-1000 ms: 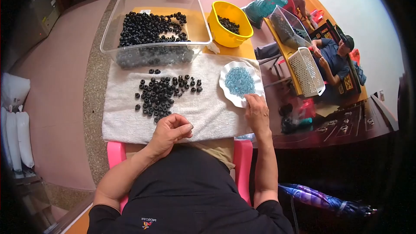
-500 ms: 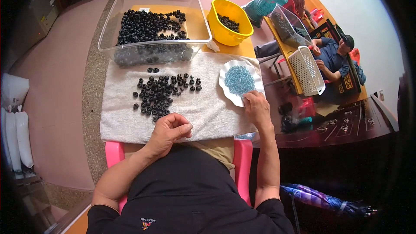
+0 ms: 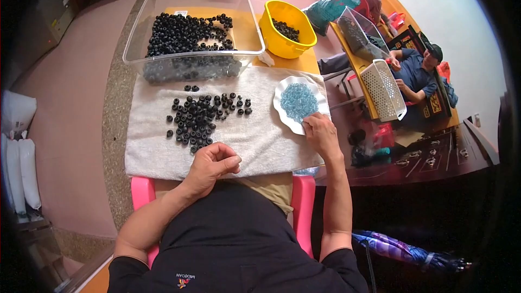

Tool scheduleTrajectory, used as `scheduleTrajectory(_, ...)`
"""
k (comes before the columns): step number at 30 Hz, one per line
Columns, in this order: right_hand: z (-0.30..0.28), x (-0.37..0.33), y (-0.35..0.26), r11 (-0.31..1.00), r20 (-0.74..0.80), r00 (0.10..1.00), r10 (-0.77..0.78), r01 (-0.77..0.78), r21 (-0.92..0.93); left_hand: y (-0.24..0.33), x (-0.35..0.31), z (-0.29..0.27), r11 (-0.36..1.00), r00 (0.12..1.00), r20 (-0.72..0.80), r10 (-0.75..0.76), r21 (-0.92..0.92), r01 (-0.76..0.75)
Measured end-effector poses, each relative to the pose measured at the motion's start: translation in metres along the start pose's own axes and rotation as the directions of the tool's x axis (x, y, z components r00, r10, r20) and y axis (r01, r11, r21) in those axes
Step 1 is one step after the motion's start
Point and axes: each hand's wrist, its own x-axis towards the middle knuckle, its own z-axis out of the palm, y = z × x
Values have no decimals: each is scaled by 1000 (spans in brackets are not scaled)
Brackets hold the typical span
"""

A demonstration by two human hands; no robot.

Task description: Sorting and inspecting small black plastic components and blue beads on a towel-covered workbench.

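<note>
My left hand (image 3: 213,166) rests at the towel's near edge, thumb and forefinger pinched; whatever it grips, if anything, is too small to make out. Just beyond it lies a loose pile of round black pieces with holes, like large beads (image 3: 195,119). Over the near rim of a white scalloped plate (image 3: 279,109), my right hand (image 3: 321,134) has its fingertips pressed together at the edge of a heap of tiny clear-blue beads (image 3: 298,101). What sits between those fingertips is hidden. Plate and black pieces both lie on a whitish towel (image 3: 260,152).
Behind the towel stand a clear plastic bin (image 3: 247,27) of black pieces and a yellow tub (image 3: 287,50) with more dark pieces. At right, a co-worker (image 3: 420,73) sits by a white perforated basket (image 3: 382,89). A folded umbrella (image 3: 401,249) lies at lower right.
My right hand has shifted very slightly leftward at the plate's rim, its fingers still together. The left hand and the black pieces look the same.
</note>
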Motion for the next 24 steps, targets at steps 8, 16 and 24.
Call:
scheduleTrajectory(8,-35,-4,-32,978,112,972,-206,209,-15,-4,1,-2,1000,1000,1,4,-11,-4)
scheduleTrajectory(16,-3,-28,-12,986,-86,983,-162,165,31,-1,0,1,1000,1000,9,9,-1,-9)
scheduleTrajectory(24,0,-39,-56,936,-282,940,-194,264,234,-5,2,-4,1000,1000,-9,4,-22,-4)
